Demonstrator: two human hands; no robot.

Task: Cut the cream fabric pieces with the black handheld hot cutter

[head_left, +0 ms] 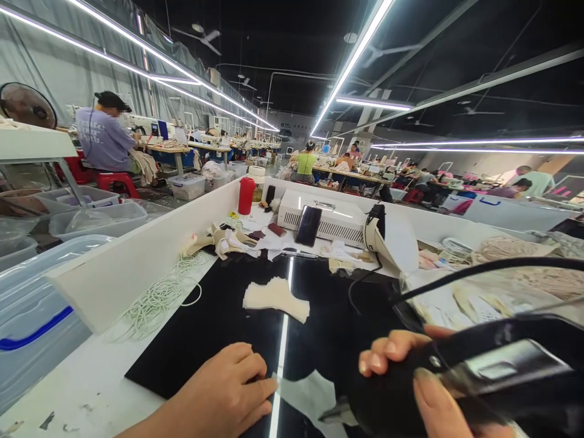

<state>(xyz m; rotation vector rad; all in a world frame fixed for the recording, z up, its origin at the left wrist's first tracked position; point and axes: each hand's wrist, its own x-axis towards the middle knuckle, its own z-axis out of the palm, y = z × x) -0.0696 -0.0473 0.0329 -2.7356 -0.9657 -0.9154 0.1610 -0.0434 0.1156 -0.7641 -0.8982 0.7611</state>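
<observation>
My right hand is wrapped around a black corded handheld tool with a silver panel on its side. The tool's pointed metal tip meets a thin, pale grey-green fabric piece on the black board. On the left, my left hand rests on the board, palm down with curled fingers. Its fingertips hold the left corner of that fabric piece. Farther back on the board lies a stack of cream-coloured cut pieces.
Tangled pale green cord lies along the left white wall. At the back stand a red bottle, a phone and a white vented box. The black cable arcs across the right, before bagged material.
</observation>
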